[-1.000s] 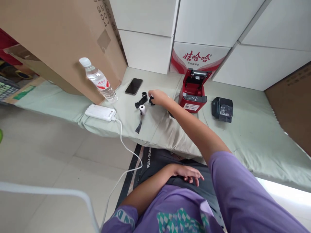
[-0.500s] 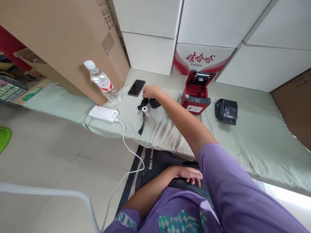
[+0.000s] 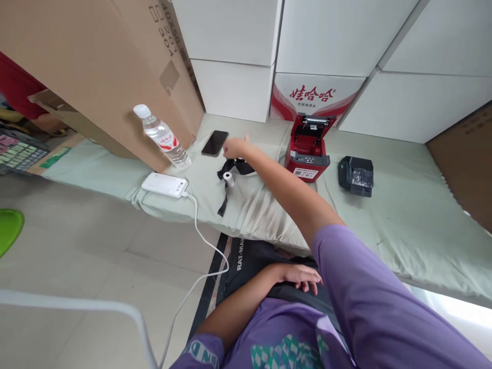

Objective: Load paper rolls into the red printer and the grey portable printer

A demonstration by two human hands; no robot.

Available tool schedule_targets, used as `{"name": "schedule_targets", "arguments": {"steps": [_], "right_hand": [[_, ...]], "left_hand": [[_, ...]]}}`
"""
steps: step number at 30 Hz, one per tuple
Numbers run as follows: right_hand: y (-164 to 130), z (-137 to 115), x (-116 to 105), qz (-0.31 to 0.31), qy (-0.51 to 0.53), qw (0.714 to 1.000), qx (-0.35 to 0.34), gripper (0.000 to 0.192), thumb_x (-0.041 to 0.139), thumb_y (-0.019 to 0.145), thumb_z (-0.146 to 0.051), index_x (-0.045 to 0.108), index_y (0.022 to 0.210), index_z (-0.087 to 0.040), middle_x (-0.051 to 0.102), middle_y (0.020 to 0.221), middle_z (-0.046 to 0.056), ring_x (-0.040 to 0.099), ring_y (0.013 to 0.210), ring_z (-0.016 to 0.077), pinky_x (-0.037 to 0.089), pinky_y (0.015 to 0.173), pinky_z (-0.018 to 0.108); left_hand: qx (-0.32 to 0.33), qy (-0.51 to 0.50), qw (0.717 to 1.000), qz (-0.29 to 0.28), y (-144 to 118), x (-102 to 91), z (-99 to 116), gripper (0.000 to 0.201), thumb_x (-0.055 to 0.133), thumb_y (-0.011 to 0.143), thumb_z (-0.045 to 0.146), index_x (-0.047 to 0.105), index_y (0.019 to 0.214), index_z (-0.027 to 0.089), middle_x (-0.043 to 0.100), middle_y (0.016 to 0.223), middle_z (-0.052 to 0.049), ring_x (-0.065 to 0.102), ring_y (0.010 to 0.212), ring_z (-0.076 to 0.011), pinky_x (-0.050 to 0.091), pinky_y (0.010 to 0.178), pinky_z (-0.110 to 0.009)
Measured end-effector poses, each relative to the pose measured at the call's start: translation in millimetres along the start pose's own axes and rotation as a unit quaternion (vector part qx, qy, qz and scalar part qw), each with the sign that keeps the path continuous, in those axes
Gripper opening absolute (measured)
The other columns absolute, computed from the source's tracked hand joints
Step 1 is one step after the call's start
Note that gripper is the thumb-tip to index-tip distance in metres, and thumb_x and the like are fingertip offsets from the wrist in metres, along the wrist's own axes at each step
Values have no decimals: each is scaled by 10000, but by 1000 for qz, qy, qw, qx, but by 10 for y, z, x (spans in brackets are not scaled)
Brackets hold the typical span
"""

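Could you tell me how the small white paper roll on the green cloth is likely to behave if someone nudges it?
The paper roll looks small and probably light. Its round shape suggests it would roll readily, though the soft, wrinkled green cloth and the black strap beside it may check it.

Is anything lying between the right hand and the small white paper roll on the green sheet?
Nothing visible blocks it. The right hand is just above the black strap pieces, and the white paper roll lies right beside them, uncovered on the green sheet. The phone lies to the hand's other side.
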State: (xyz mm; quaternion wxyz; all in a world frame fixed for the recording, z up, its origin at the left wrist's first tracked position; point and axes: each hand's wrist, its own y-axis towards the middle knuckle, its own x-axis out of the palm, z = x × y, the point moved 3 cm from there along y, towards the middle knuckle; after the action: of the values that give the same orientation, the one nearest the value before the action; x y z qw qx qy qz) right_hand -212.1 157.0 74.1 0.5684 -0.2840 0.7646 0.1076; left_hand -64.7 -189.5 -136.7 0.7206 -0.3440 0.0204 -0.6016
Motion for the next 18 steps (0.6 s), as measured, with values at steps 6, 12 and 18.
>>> {"name": "schedule_targets", "arguments": {"steps": [6, 12, 18], "right_hand": [[-94, -5, -30, 86, 74, 994, 7, 205, 643, 860, -212, 709, 1054, -196, 747, 1156, 100, 648, 1171, 282, 379, 1155, 580], [-846, 144, -197, 167, 335, 924, -75, 416, 505, 1010, -387, 502, 1389, -213, 708, 1135, 78, 657, 896, 174, 576, 830, 321], [-2038, 975, -642, 278, 194, 940, 34, 458, 441, 1024, -410, 498, 1439, -224, 701, 1154, 119, 666, 1031, 240, 565, 856, 393]], "left_hand": [[5, -9, 1000, 8, 24, -35, -52, 214, 538, 1022, 310, 652, 1138, 171, 648, 790, 10, 520, 643, -108, 362, 605, -248], [41, -23, 999, -12, -10, -48, -121, 363, 571, 981, 456, 636, 1222, 193, 666, 1000, -28, 546, 695, -85, 358, 617, -224], [33, 7, 999, -18, -2, 8, -108, 449, 585, 947, 522, 615, 1225, 171, 644, 987, -28, 531, 684, -81, 364, 609, -226]]}}
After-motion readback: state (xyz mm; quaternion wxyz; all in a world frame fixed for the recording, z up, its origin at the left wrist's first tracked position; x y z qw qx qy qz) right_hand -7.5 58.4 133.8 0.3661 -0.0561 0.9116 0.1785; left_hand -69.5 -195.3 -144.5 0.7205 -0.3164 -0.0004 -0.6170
